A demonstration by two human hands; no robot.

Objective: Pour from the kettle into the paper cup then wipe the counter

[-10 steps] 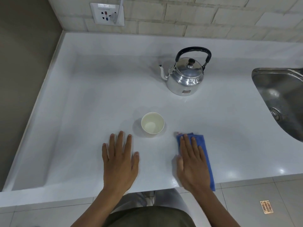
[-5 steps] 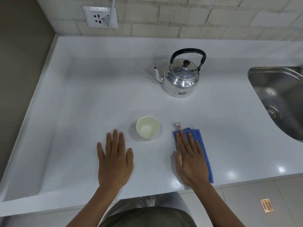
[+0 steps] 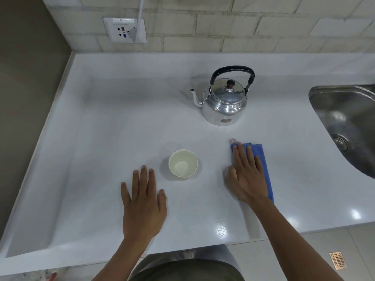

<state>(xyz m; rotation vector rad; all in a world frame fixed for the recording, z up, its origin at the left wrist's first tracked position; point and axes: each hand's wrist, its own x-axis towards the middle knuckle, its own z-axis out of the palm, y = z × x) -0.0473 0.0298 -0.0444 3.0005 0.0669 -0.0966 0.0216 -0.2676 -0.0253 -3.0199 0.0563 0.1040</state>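
A shiny metal kettle (image 3: 223, 102) with a black handle stands upright on the white counter (image 3: 121, 122), its spout pointing left. An empty white paper cup (image 3: 183, 163) stands upright in front of it, nearer to me. My left hand (image 3: 143, 201) lies flat on the counter, fingers spread, just left of the cup and not touching it. My right hand (image 3: 246, 175) rests flat on a folded blue cloth (image 3: 264, 165) to the right of the cup, covering most of it.
A steel sink (image 3: 349, 126) is sunk into the counter at the right. A wall socket (image 3: 124, 30) with a white plug and cable sits on the tiled back wall. A brown wall bounds the counter's left side. The counter's front edge is close to my body.
The view has shifted, so everything sits lower and further right in frame. Both hands stay flat in the same places relative to cup and cloth. Kettle and cup have not moved.
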